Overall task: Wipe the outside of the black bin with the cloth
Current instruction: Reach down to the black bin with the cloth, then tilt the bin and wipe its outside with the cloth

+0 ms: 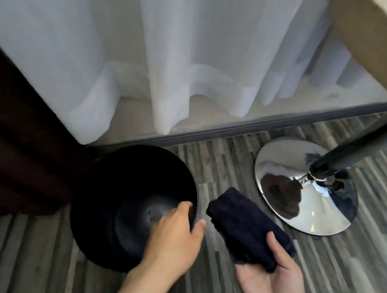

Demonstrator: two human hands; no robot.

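Gripping the black bin (116,185) rim, the left hand (173,238) steadies it; the right hand (275,281) clasps the cloth (245,229) just right, clear of its wall.

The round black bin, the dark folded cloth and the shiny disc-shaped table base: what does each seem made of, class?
Round black bin: probably plastic or coated metal, smooth, faint sheen. Dark folded cloth: soft, fuzzy textile. Shiny disc-shaped table base: polished chrome-like metal, mirror reflections.
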